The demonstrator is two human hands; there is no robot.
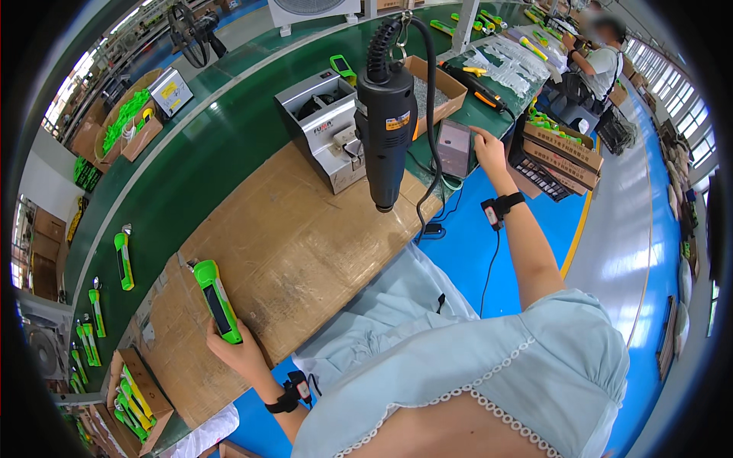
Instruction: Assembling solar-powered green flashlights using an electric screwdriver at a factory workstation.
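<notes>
The left hand (238, 349) was closed around the lower end of a long bright-green handheld tool with a black panel (217, 300), over a flattened brown cardboard sheet (298, 237). The right hand (490, 153) was at the edge of a dark rectangular phone (454, 149); how open its fingers were, and whether they touched, could not be told. Between the hands hung a black cylindrical power driver (387, 122), near a silver box-shaped metal machine (336, 156). An open cardboard box (153, 389) at lower left held green tools.
</notes>
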